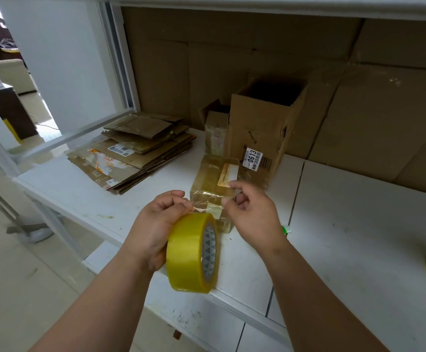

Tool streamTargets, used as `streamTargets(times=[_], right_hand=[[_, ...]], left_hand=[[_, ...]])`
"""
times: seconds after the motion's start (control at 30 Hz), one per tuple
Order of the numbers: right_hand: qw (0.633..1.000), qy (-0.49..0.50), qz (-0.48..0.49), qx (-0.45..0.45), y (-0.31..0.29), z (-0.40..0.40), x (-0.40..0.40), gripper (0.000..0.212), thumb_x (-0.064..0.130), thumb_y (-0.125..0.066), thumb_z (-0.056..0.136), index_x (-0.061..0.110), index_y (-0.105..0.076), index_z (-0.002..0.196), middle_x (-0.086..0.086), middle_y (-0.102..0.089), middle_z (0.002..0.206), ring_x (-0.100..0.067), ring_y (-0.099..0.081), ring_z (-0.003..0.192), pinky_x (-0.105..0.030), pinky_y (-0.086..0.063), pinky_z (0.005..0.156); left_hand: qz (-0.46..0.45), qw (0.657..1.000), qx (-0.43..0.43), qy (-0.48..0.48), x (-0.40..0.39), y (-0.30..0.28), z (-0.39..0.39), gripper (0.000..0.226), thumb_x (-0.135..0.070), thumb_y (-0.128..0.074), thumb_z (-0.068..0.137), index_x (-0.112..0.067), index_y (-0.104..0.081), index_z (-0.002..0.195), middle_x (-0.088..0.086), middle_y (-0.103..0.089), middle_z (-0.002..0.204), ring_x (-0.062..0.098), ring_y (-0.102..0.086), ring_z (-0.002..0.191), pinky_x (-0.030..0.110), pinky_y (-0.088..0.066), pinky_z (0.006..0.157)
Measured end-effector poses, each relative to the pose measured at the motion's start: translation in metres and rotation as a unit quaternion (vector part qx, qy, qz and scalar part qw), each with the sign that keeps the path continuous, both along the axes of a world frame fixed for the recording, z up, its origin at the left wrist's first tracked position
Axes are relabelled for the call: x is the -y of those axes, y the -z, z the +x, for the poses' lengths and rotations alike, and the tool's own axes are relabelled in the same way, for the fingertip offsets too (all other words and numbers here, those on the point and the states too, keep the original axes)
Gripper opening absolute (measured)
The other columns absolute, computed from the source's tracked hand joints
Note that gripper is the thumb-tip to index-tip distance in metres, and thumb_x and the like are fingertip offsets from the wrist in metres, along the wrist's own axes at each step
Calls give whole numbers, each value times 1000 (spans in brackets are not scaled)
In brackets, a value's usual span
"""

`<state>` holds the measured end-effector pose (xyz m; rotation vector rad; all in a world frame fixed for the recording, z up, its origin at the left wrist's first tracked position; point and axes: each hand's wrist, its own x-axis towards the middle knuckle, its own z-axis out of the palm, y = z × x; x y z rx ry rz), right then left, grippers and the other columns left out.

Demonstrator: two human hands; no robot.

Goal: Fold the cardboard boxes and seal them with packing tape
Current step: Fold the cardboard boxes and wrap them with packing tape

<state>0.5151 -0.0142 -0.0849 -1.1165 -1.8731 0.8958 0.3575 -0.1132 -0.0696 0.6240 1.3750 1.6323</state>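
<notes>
I'm gripping the roll [192, 252] in my left hand [153, 224], its hole facing three o'clock; my right hand [253, 212] is pinching the tape end [210, 208].

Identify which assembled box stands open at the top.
The tall box with the 0613 sticker, at the back: its top gapes open. The small box beneath the hands is taped shut.
</notes>
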Motion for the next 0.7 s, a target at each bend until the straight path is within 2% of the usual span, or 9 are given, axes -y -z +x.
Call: streamTargets(times=[0.07,0.17,0.27,0.33,0.37,0.43,0.5,0.57,0.7], right_hand=[[998,22,-43,-35,-1,3,7,36,27,-68,90,39,-54,120,8,-58,85,-5,-60,74,-18,-47,64],[992,37,-77,-90,-5,7,23,15,19,-67,89,29,-57,91,7,-59,77,1,-56,66,-12,-42,57],[982,-71,-133,-115,-12,14,43,17,32,-65,86,21,-65,73,9,-62,67,-1,-57,64,-17,-44,63],[957,-184,-187,-123,-16,18,56,33,50,-61,77,19,-72,77,6,-68,75,-6,-62,73,-16,-45,70],[944,-224,-211,-117,-17,20,62,43,56,-61,75,16,-73,84,-1,-69,82,-12,-63,80,-20,-47,77],[929,-268,-232,-105,-17,22,72,56,54,-67,73,4,-70,100,-10,-67,91,-22,-62,88,-33,-47,84],[928,-275,-230,-99,-20,23,81,47,41,-70,77,5,-68,108,-5,-68,95,-17,-63,91,-34,-49,85],[936,-262,-215,-93,-24,28,86,37,35,-66,83,12,-68,111,3,-70,97,-10,-64,92,-28,-50,85],[965,-217,-141,-37,-37,42,88,13,35,-63,95,23,-67,95,13,-64,82,-3,-59,78,-22,-46,72]], left_hand=[[-3,999,-15,-28,4,0,0,24,-4,-68,86,-14,-73,64,-3,-62,115,20,-65,97,38,-52,80],[2,998,-22,-60,8,-2,3,20,-5,-69,87,-15,-71,69,-4,-67,97,20,-65,84,36,-53,70],[13,995,-21,-93,11,-7,12,30,-2,-67,88,-20,-69,63,0,-69,81,20,-62,74,35,-53,67],[18,991,-14,-132,11,-9,17,26,-2,-66,88,-17,-67,67,2,-70,82,21,-62,75,37,-52,70],[22,989,-6,-148,11,-11,20,22,-2,-66,88,-15,-67,70,3,-70,83,21,-62,76,37,-53,71],[31,986,-2,-165,12,-13,26,18,-4,-67,89,-14,-66,74,4,-69,83,19,-62,73,36,-53,68],[36,984,-14,-176,13,-14,30,19,-6,-67,89,-15,-65,72,3,-67,78,16,-61,66,33,-51,63],[41,982,-15,-184,15,-16,35,22,-8,-68,90,-16,-65,70,4,-65,76,17,-59,66,35,-51,66],[55,980,18,-188,19,-22,44,25,-9,-67,91,-18,-67,68,3,-65,76,19,-59,72,40,-50,72]])
